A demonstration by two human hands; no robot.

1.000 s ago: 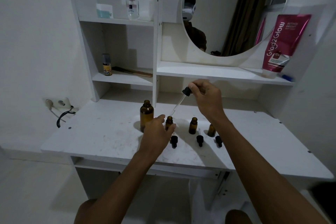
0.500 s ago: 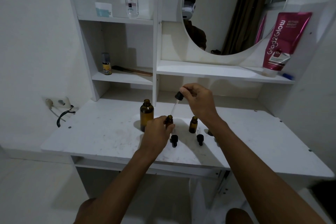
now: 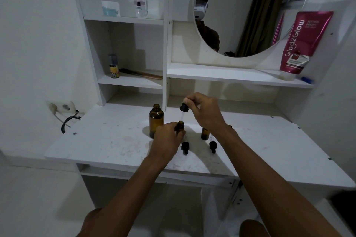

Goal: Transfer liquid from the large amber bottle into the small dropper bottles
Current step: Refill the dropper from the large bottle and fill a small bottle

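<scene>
The large amber bottle (image 3: 156, 121) stands open on the white desk (image 3: 107, 146), just left of my hands. My left hand (image 3: 168, 138) grips a small amber dropper bottle (image 3: 180, 126) beside it. My right hand (image 3: 204, 111) pinches the black bulb of a dropper (image 3: 184, 107), and its glass tube points down into the mouth of that small bottle. A second small amber bottle (image 3: 204, 133) stands to the right, partly behind my right wrist. Two black dropper caps (image 3: 185, 146) (image 3: 213, 146) lie on the desk in front.
White shelves rise behind the desk with a perfume bottle (image 3: 140, 4), a small yellow-labelled bottle (image 3: 113, 66) and a comb (image 3: 141, 74). A pink tube (image 3: 300, 44) leans by the round mirror (image 3: 250, 11). A socket with a black cable (image 3: 66, 119) sits at the left wall.
My right hand has lowered the dropper and moved it left, down to the small bottle's mouth. My left hand has closed around that small bottle. The third small bottle is now hidden by my arm.
</scene>
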